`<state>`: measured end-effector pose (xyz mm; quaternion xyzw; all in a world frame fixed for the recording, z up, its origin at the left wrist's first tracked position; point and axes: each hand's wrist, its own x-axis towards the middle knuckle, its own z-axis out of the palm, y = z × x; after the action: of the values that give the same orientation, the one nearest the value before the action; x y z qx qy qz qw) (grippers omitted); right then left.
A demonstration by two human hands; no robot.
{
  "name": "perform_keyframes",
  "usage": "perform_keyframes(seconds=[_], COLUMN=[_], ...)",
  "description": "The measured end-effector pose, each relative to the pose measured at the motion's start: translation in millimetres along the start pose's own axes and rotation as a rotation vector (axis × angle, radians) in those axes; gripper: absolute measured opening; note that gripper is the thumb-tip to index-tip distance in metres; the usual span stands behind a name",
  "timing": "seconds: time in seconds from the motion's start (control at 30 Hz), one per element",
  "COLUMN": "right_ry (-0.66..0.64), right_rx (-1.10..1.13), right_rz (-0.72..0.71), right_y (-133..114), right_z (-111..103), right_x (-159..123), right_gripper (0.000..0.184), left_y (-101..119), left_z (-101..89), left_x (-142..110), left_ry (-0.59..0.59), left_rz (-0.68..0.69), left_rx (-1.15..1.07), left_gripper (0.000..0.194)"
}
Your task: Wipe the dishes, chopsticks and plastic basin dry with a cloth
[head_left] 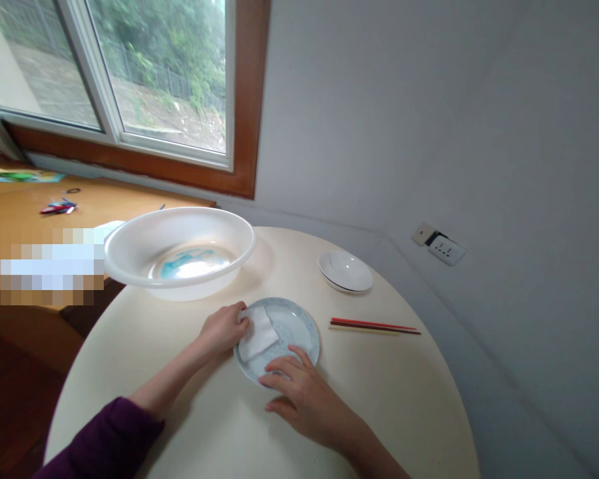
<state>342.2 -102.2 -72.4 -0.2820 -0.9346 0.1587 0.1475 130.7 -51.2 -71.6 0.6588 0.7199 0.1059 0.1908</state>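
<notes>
A round plate (299,322) with a pale blue-grey patterned rim lies on the table in front of me. On its left half rests a folded white tissue (259,334). My left hand (224,328) is closed at the plate's left rim, pinching the tissue's edge; whether it grips the rim too is hard to see. Over the plate's near right edge is my right hand (302,396), its fingers apart and curved, holding nothing. It hides the near part of the plate.
A large translucent basin (180,283) stands at the back left. White dishes (345,269), apparently stacked, sit at the back right, with several chopsticks (374,326) nearer. The round table (190,432) meets a wooden desk (104,193) on the left; a wall socket (446,249) is at right.
</notes>
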Motion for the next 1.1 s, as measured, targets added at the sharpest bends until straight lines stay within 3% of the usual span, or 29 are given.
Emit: perform_keyframes(seconds=[0.17, 0.27, 0.33, 0.5, 0.6, 0.73, 0.9, 1.0, 1.1], right_ry=[0.017, -0.040, -0.078, -0.059, -0.047, 0.016, 0.050, -0.014, -0.105], right_rx=[0.014, 0.031, 0.002, -0.073, -0.031, -0.023, -0.055, -0.041, 0.029], right_rz=[-0.032, -0.038, 0.040, 0.139, 0.085, 0.104, 0.040, -0.037, -0.051], right_y=[5.6, 17.0, 23.3, 21.3, 8.6, -6.5, -8.8, -1.6, 8.6], right_z=[5.2, -9.2, -21.9, -39.8, -33.3, -8.0, 16.0, 6.5, -16.1], right_x=[-2.7, -11.9, -18.5, -23.4, -16.0, -1.6, 7.4, 2.0, -9.4], right_gripper=[0.022, 0.021, 0.027, 0.040, 0.038, 0.036, 0.024, 0.030, 0.031], left_y=[1.3, 2.1, 2.4, 2.5, 2.4, 2.8, 1.9, 0.9, 0.9], left_z=[-1.1, -2.3, -2.8, -2.7, -1.9, -0.1, 1.6, 1.0, -0.1], left_x=[-0.2, -1.3, -2.0, -1.2, -0.2, 0.3, 1.5, 1.9, 1.5], left_ry=[-0.003, -0.009, -0.016, -0.006, -0.001, 0.008, 0.010, 0.008, 0.001], left_rz=[-0.011, -0.014, -0.014, -0.016, -0.003, -0.003, -0.001, -0.002, -0.012], left_rx=[0.005, -0.020, -0.029, -0.016, -0.012, -0.011, -0.001, -0.002, -0.016], left_gripper=[0.035, 0.036, 0.035, 0.034, 0.032, 0.032, 0.033, 0.036, 0.037])
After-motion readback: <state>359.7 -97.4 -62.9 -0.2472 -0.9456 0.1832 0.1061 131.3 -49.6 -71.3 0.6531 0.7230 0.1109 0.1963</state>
